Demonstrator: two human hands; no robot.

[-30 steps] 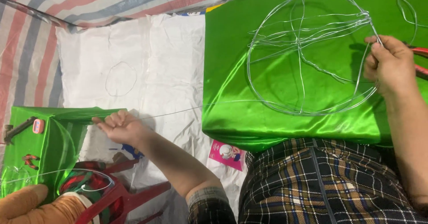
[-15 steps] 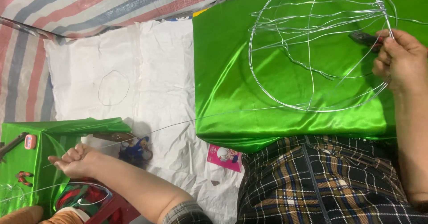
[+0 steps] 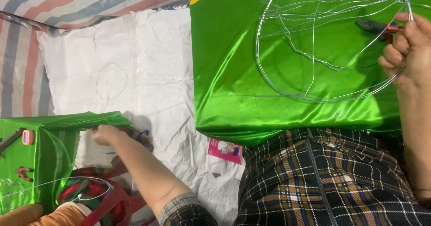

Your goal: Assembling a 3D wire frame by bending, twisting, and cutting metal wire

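Your right hand point(image 3: 406, 46) gripped the silver wire frame point(image 3: 330, 46) at its right edge, fingers curled round the wire, the frame lying over the shiny green fabric point(image 3: 224, 73) on your lap. Red-handled pliers point(image 3: 377, 27) sat on the fabric just beside that hand. Your left hand point(image 3: 105, 135) reached down low, touching the edge of a green cloth-covered box point(image 3: 49, 149) on the white sheet point(image 3: 148, 64). A small pink packet point(image 3: 226, 149) lay near your checked trousers point(image 3: 323, 181). A red stool point(image 3: 112, 199) stood below your forearm.
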